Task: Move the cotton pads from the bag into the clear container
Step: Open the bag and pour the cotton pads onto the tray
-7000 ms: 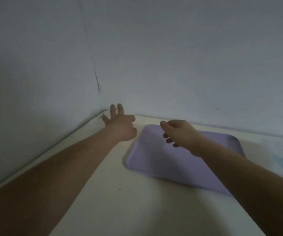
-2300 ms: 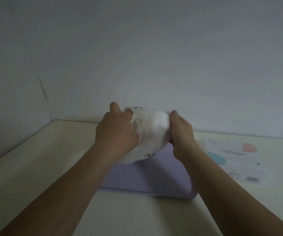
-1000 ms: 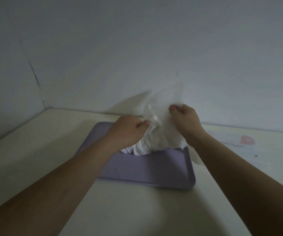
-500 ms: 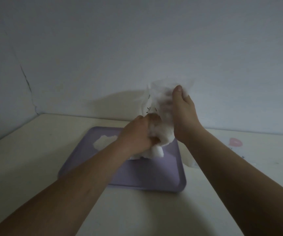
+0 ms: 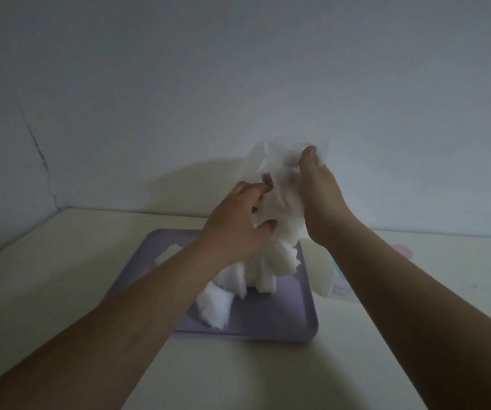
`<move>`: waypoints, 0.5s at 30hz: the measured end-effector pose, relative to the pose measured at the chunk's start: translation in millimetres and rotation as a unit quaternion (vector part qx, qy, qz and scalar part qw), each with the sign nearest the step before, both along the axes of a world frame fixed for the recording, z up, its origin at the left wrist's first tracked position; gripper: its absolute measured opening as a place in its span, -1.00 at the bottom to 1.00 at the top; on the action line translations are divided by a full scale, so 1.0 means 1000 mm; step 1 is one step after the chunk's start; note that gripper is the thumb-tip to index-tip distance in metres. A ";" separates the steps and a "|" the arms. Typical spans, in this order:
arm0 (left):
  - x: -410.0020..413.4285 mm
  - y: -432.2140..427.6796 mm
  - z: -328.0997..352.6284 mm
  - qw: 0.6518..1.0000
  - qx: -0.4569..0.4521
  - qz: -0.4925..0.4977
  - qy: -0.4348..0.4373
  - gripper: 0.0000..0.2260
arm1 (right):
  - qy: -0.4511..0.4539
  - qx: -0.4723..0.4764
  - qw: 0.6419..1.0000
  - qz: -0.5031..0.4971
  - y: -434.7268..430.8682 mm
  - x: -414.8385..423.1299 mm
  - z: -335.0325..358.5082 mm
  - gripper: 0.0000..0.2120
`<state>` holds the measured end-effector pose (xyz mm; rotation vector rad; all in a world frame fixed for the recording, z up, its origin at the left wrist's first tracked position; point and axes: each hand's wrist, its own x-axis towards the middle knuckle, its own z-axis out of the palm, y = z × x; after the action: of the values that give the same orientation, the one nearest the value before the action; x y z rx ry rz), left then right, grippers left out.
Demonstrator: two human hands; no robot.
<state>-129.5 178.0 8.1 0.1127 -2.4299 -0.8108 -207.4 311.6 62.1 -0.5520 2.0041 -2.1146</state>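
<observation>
A thin clear plastic bag point(image 5: 279, 170) is held upside down above a lilac tray point(image 5: 282, 318). My right hand point(image 5: 318, 202) grips the bag's upper end, thumb on top. My left hand point(image 5: 235, 226) holds the bag lower down, fingers curled round it. White cotton pads point(image 5: 259, 270) spill from the bag's mouth in a bunch, and several lie heaped on the tray point(image 5: 214, 306). One more pad point(image 5: 169, 253) lies flat at the tray's far left. A clear container point(image 5: 331, 282) with a printed label is partly hidden behind my right forearm.
The tray sits on a cream table point(image 5: 61, 276) set into a corner of grey walls. A pink mark point(image 5: 402, 250) shows on the table to the right.
More pads have dropped out of the bag and piled on the tray. My left hand has shifted up along the bag, and the view has tilted down slightly.
</observation>
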 end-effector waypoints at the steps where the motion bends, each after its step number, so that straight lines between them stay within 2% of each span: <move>1: -0.003 0.003 -0.001 1.000 -0.005 0.011 -0.011 -0.41 | 0.014 0.008 1.000 0.003 0.000 0.001 -0.001 -0.45; 9: -0.017 0.006 -0.001 0.991 -0.004 0.084 -0.104 -0.11 | -0.061 -0.054 0.997 0.012 0.006 -0.010 -0.004 -0.54; 15: -0.019 0.006 -0.006 0.990 0.010 0.077 -0.114 -0.20 | -0.143 -0.107 0.984 0.006 0.005 -0.021 -0.009 -0.56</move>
<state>-148.4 183.7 2.4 0.4160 -2.5862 -0.7888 -228.4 316.3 53.0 -0.2679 1.6296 -2.2666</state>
